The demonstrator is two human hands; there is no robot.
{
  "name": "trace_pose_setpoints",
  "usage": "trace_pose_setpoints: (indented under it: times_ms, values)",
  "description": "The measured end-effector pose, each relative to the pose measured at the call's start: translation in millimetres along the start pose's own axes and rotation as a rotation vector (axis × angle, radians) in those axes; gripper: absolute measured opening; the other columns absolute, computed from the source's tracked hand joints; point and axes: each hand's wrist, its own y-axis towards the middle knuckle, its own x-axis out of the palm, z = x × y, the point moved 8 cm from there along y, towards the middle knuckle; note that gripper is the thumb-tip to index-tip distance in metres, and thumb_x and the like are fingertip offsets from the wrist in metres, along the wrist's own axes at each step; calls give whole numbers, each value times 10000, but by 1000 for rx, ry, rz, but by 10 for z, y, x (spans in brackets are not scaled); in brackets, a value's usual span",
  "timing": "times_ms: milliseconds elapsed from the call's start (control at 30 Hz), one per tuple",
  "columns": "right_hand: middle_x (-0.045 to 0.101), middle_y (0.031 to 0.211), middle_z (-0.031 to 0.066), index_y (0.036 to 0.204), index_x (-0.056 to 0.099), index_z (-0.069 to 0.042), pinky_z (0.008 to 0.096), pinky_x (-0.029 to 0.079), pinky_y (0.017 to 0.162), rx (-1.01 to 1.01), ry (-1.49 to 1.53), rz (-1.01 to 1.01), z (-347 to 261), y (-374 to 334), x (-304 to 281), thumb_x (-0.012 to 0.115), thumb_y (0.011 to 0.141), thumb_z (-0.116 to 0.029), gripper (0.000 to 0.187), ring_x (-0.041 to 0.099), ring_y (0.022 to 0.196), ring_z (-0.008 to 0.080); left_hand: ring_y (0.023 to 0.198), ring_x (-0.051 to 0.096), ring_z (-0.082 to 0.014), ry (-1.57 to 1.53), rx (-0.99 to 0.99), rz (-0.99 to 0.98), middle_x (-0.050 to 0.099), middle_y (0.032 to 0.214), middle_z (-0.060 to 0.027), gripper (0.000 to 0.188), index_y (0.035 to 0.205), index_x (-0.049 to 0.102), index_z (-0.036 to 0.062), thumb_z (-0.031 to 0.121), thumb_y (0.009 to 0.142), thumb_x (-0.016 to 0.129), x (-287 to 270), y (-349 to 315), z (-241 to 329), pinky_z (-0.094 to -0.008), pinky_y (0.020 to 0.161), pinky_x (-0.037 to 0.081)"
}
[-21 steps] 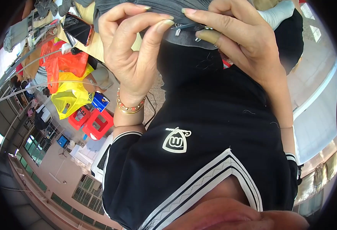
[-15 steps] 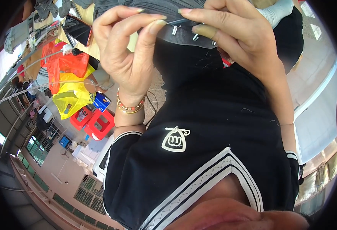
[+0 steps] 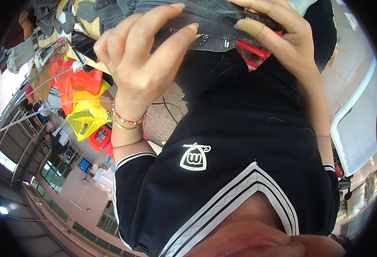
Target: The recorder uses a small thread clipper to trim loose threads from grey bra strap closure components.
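Observation:
A dark grey, finely pleated cloth (image 3: pixel 210 13) lies across my lap at the top of the view. Small silvery metal fittings (image 3: pixel 226 42) sit along its smooth grey band; their exact kind is too small to tell. My left hand (image 3: pixel 141 60) is over the cloth's left part, thumb and fingers spread, the thumb tip by the band. At the right end is my right hand (image 3: pixel 285 40), its thumb and forefinger apart, with a yellowish cover on the thumb (image 3: pixel 250 26). Its other fingers are partly hidden.
More grey cloth pieces (image 3: pixel 51 19) lie at the far left near a dark flat device (image 3: pixel 83 47). Red and yellow plastic bags (image 3: pixel 85 113) hang at left, above red stools (image 3: pixel 99 138). A large white tub (image 3: pixel 355 124) stands at right.
Both hands were raised close together, fingertips pinched around a thin dark strand. Now they have spread apart and their fingers have opened, and more of the banded cloth shows between them.

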Motion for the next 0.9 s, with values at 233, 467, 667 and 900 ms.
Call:
trace_pose_setpoints:
  times_ms: [233, 467, 667, 900]
  values:
    - [618, 922, 63, 1198, 698, -25, 250, 436, 689, -54, 22, -65, -6, -59, 60, 782, 805, -35, 402, 569, 803, 153, 921, 633, -118, -152, 151, 65, 710, 1016, 44, 188, 913, 737, 152, 139, 726, 756, 68, -66, -17, -276, 819, 375]
    - [575, 894, 58, 1218, 700, -78, 250, 459, 616, -94, -24, -150, -90, -37, 142, 794, 798, -86, 431, 580, 727, 153, 809, 664, -118, -256, 84, 107, 715, 943, 17, 206, 916, 721, 123, 91, 722, 781, 24, 9, -36, -260, 785, 382]
    - [569, 891, 61, 1195, 700, -92, 265, 470, 589, -186, -134, -166, -136, -8, 180, 777, 818, -132, 386, 581, 696, 178, 784, 656, -105, -242, 75, 128, 714, 932, 22, 191, 914, 716, 127, 95, 739, 785, 10, 25, -50, -257, 775, 376]
    - [572, 891, 56, 1184, 699, -87, 274, 467, 575, -322, -194, -96, -207, -40, 136, 766, 822, -135, 371, 585, 697, 187, 816, 656, -114, -277, 77, 122, 711, 921, 22, 192, 915, 704, 123, 61, 747, 771, 13, 109, -79, -263, 759, 389]
